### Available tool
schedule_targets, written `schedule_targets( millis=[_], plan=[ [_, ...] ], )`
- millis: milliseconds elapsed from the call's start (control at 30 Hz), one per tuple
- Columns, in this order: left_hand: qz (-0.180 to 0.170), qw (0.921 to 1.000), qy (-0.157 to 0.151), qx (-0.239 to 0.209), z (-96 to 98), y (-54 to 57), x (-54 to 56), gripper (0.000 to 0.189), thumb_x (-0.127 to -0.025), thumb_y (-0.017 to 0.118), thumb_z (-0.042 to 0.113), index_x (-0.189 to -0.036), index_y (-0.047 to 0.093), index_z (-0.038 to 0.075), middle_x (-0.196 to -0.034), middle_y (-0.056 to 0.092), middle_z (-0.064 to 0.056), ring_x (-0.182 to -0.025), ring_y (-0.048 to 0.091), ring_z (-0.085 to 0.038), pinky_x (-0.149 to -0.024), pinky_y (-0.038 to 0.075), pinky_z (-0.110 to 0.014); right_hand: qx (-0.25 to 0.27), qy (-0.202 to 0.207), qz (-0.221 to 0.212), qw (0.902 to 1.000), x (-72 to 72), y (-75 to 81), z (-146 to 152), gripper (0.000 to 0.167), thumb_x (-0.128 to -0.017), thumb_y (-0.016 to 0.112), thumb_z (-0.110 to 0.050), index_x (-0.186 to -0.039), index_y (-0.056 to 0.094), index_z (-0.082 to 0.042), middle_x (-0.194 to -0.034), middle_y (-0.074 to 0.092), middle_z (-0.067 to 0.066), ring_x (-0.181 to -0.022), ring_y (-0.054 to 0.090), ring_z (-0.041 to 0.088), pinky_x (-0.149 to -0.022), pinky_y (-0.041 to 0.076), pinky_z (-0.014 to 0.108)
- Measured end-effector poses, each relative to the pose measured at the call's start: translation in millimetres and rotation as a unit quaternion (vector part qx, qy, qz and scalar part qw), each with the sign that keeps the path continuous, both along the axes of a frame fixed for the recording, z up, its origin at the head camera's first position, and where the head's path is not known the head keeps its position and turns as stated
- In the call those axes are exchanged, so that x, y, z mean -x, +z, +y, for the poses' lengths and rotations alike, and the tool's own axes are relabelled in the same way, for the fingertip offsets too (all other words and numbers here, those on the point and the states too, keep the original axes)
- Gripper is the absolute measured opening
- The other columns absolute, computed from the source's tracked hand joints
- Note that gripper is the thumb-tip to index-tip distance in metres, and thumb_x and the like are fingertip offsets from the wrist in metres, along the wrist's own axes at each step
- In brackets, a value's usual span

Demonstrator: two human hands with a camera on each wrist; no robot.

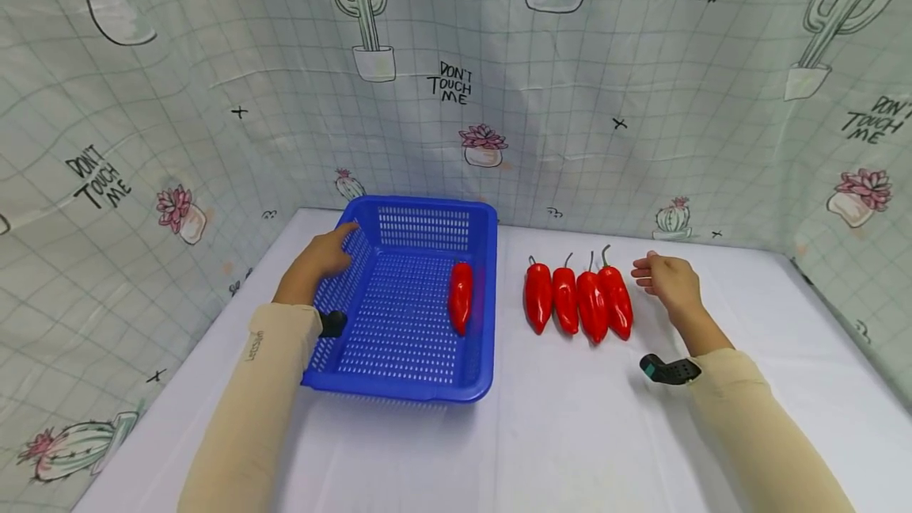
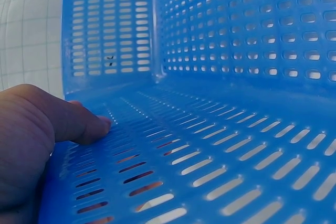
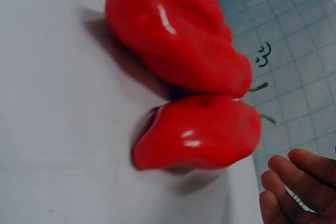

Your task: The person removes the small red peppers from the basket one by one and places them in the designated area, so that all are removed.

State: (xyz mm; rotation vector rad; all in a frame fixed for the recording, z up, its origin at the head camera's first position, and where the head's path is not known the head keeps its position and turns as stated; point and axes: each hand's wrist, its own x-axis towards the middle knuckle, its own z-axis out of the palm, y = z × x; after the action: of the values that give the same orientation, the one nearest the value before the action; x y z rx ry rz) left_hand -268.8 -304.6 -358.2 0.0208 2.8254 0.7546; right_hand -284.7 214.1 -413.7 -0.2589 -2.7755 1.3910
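Note:
A blue plastic basket (image 1: 399, 396) with slotted walls stands on the white table, and a single red chili pepper (image 1: 461, 298) lies inside it near the right wall. My left hand (image 1: 324, 256) grips the basket's left wall. In the left wrist view the thumb (image 2: 86, 124) lies over the inner face, while fingers show through the slots from the outer side. To the basket's right, several red chili peppers (image 1: 565, 299) lie side by side, stems away from me. My right hand (image 1: 668, 279) is just right of the row, fingers extended and apart from the nearest pepper (image 3: 202, 132), holding nothing.
A white cloth printed with cacti and a grid (image 1: 570, 101) hangs behind and on both sides of the table (image 1: 570, 434). The basket's raised rim (image 1: 488, 299) stands between its inside and the pepper row. Black straps with cameras sit at both wrists.

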Motion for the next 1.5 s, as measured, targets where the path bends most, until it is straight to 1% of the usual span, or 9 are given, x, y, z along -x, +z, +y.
schedule_targets(
  millis=[100, 233, 400, 667, 833, 933, 1233, 1400, 1500],
  plan=[
    [0.002, 1.0000, -0.004, 0.007, 0.9, 0.7, 1.2, 0.070, -0.088, 0.042, 0.000, -0.154, 0.021, 0.003, -0.150, 0.033, -0.035, -0.133, 0.040, -0.051, -0.107, 0.037, -0.061, 0.013, -0.008, 0.007, 0.9999, 3.3, 5.8, -4.2, 0.066, -0.105, 0.024, -0.043, -0.128, 0.057, 0.009, -0.127, 0.061, 0.028, -0.103, 0.066, 0.029, -0.083, 0.056, 0.026],
    [0.005, 0.9999, -0.007, 0.015, 1.1, 1.1, 3.4, 0.070, -0.087, 0.042, 0.000, -0.154, 0.022, 0.003, -0.149, 0.034, -0.035, -0.133, 0.040, -0.052, -0.108, 0.036, -0.061, 0.036, -0.005, 0.025, 0.9990, 6.5, 15.7, -12.2, 0.061, -0.104, 0.029, -0.039, -0.129, 0.056, 0.010, -0.127, 0.060, 0.029, -0.087, 0.067, 0.010, -0.074, 0.054, 0.013],
    [-0.004, 0.9999, -0.002, 0.017, 2.2, 1.5, 4.8, 0.071, -0.087, 0.042, 0.001, -0.154, 0.020, 0.004, -0.149, 0.033, -0.035, -0.134, 0.039, -0.052, -0.107, 0.036, -0.062, 0.083, 0.014, 0.033, 0.9959, 11.4, 30.0, -25.3, 0.057, -0.105, 0.032, -0.036, -0.133, 0.052, 0.010, -0.128, 0.059, 0.030, -0.076, 0.064, -0.005, -0.080, 0.054, 0.020],
    [-0.004, 0.9999, -0.001, 0.014, 0.1, 0.0, -1.7, 0.070, -0.088, 0.044, 0.002, -0.154, 0.021, 0.003, -0.149, 0.033, -0.036, -0.134, 0.039, -0.053, -0.107, 0.036, -0.062, 0.142, 0.070, 0.028, 0.9870, 15.7, 60.3, -67.0, 0.054, -0.105, 0.035, -0.032, -0.137, 0.049, 0.009, -0.131, 0.056, 0.030, -0.077, 0.065, -0.005, -0.084, 0.053, 0.025],
    [-0.011, 0.9998, 0.012, 0.012, -10.4, -0.8, -8.7, 0.070, -0.088, 0.042, 0.001, -0.154, 0.018, 0.002, -0.149, 0.031, -0.038, -0.132, 0.040, -0.055, -0.104, 0.039, -0.063, 0.190, 0.114, 0.027, 0.9748, 16.3, 74.7, -107.1, 0.051, -0.105, 0.036, -0.029, -0.137, 0.050, 0.008, -0.131, 0.057, 0.027, -0.094, 0.069, 0.013, -0.091, 0.053, 0.029],
    [-0.007, 0.9999, 0.007, 0.005, -9.6, -0.9, -6.4, 0.071, -0.088, 0.042, 0.001, -0.155, 0.018, 0.003, -0.149, 0.032, -0.038, -0.132, 0.040, -0.055, -0.104, 0.039, -0.063, 0.207, 0.121, 0.038, 0.9701, 17.1, 82.6, -120.2, 0.049, -0.104, 0.037, -0.026, -0.136, 0.051, 0.009, -0.130, 0.057, 0.029, -0.098, 0.069, 0.017, -0.094, 0.051, 0.033],
    [-0.002, 0.9999, -0.006, 0.015, 1.2, 1.7, 0.1, 0.071, -0.087, 0.044, 0.000, -0.154, 0.020, 0.002, -0.148, 0.034, -0.037, -0.134, 0.038, -0.053, -0.108, 0.035, -0.062, 0.207, 0.149, 0.047, 0.9659, 15.7, 100.8, -141.3, 0.046, -0.103, 0.043, -0.025, -0.133, 0.055, 0.007, -0.124, 0.060, 0.025, -0.092, 0.069, 0.013, -0.093, 0.052, 0.034],
    [0.004, 0.9998, -0.007, 0.016, 0.7, 1.2, -0.3, 0.072, -0.086, 0.045, 0.001, -0.153, 0.021, 0.001, -0.147, 0.035, -0.037, -0.133, 0.040, -0.054, -0.106, 0.037, -0.062, 0.207, 0.164, 0.044, 0.9635, 15.0, 105.3, -160.4, 0.043, -0.101, 0.049, -0.024, -0.130, 0.057, 0.006, -0.109, 0.065, 0.014, -0.092, 0.068, 0.015, -0.088, 0.055, 0.030],
    [0.006, 0.9998, -0.004, 0.020, -0.6, 1.5, -1.2, 0.072, -0.086, 0.045, 0.001, -0.153, 0.021, 0.001, -0.147, 0.035, -0.037, -0.131, 0.041, -0.054, -0.105, 0.039, -0.062, 0.204, 0.184, 0.036, 0.9609, 13.3, 108.0, -174.3, 0.043, -0.101, 0.050, -0.023, -0.132, 0.055, 0.007, -0.114, 0.064, 0.019, -0.093, 0.068, 0.017, -0.089, 0.055, 0.032]
  ],
)
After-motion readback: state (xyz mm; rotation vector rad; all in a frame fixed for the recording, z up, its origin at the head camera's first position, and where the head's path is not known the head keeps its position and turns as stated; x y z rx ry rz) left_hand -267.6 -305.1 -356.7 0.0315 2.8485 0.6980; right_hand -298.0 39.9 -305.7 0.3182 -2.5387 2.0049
